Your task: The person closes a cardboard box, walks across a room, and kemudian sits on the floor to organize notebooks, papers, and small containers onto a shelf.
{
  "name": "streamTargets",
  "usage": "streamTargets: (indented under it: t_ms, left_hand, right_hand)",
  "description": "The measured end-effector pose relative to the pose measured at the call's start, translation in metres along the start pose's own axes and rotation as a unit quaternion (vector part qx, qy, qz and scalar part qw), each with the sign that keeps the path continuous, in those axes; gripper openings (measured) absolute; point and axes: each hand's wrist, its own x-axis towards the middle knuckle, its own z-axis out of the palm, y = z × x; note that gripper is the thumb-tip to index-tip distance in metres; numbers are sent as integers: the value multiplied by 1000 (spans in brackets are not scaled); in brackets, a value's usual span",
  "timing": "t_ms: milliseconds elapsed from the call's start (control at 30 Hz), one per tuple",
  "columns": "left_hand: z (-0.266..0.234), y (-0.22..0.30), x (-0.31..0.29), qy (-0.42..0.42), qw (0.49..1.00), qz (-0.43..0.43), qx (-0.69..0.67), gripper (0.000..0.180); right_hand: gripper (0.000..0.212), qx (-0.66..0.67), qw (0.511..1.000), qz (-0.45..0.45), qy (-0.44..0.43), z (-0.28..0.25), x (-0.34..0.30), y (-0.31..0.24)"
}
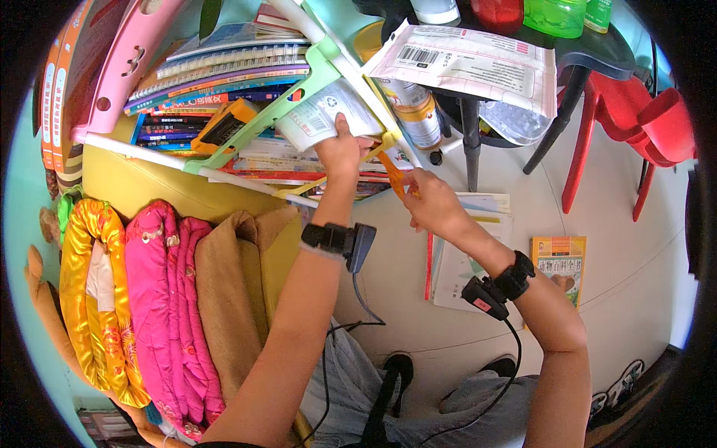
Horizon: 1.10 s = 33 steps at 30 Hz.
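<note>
At shelf | left hand (342, 151) grip shut: one packet (321, 113) | right hand (433, 200) grip shut: one scissors (390, 170)

- Two hands: the left hand (342, 149) and the right hand (432, 198), each with one black wrist device strapped on.
- One white plastic packet (327, 112), gripped by the left hand.
- One pair of orange-handled scissors (390, 170) at the right hand.
- One grey mailing bag (467, 63) on the dark table (597, 52).
- One tin can (414, 112) under that table.
- Two red chairs (635, 127) (they overlap, so the count is hard to be sure of).
- Three folded quilts: one gold (93, 291), one pink (160, 299), one tan (228, 299).
- One yellow picture book (560, 265) on the floor, beside one small pile of thin booklets (467, 254).
- Two green bottles (556, 15) on the table.
</note>
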Motion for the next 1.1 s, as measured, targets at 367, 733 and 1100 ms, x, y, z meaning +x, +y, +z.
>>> streamTargets:
  t_ms: [367, 733, 1100]
  left_hand:
    - [-3, 5, 27, -17, 990, -41, 132, 28]
    - [-24, 34, 7, 117, 988, 56, -80, 28]
    - [-29, 39, 15, 67, 988, 59, -129, 27]
  right_hand:
    - [16, -18, 1000, -15, 2, -3, -5, 0]
    - [20, -4, 996, -88, -9, -25, -16, -29]
    - [20, 65, 985, -147, 55, -28, -27, -41]
